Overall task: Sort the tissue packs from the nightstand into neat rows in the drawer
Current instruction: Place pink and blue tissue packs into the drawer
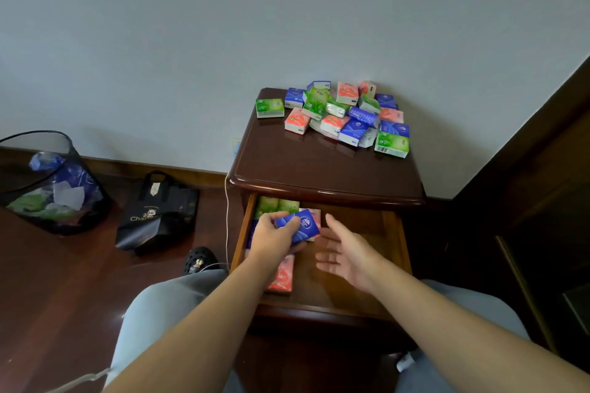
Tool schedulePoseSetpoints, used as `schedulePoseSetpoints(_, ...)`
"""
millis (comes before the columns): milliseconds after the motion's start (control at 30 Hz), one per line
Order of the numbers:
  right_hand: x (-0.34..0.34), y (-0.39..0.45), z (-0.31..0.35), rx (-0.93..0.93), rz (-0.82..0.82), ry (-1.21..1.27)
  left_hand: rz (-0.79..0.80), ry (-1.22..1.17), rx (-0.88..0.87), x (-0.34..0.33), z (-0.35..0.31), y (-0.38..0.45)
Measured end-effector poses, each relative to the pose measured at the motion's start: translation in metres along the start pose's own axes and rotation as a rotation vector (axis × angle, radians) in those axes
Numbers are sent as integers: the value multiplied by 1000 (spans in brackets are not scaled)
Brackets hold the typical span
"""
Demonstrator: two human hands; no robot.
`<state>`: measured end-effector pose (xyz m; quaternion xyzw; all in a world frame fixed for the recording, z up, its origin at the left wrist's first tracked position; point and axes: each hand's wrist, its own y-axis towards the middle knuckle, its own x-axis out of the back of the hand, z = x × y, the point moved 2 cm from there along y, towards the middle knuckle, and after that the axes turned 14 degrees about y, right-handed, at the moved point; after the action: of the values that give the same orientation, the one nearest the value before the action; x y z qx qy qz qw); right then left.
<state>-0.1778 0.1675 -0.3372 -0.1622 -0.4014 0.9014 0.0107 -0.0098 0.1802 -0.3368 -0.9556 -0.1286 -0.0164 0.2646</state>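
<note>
Several green, pink and blue tissue packs [343, 116] lie heaped at the back of the dark wooden nightstand [306, 166]. Its drawer [373, 252] is pulled out below. My left hand [274, 238] holds a blue tissue pack [301, 225] over the drawer's left side. Green packs [277, 205] lie at the drawer's back left, and a pink pack [282, 277] lies near its front left. My right hand [343, 254] hovers open over the drawer's middle, fingers spread, holding nothing.
A black mesh bin [54, 182] with wrappers stands at the left on the wooden floor. A black bag [156, 214] sits beside the nightstand, and a white cord [227, 217] hangs down its left side. Dark furniture [542, 201] rises on the right. My knees flank the drawer.
</note>
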Motion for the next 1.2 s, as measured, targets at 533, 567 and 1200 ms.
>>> schedulePoseSetpoints(533,46,21,14,258,-337,-135,-2,1057,-449,-24,-4,-5)
schedulePoseSetpoints(567,46,25,16,297,-363,-188,-1,1129,-471,-23,-4,-3)
schedulePoseSetpoints(1200,27,74,23,437,-371,-481,-38,1566,-626,-29,-3,40)
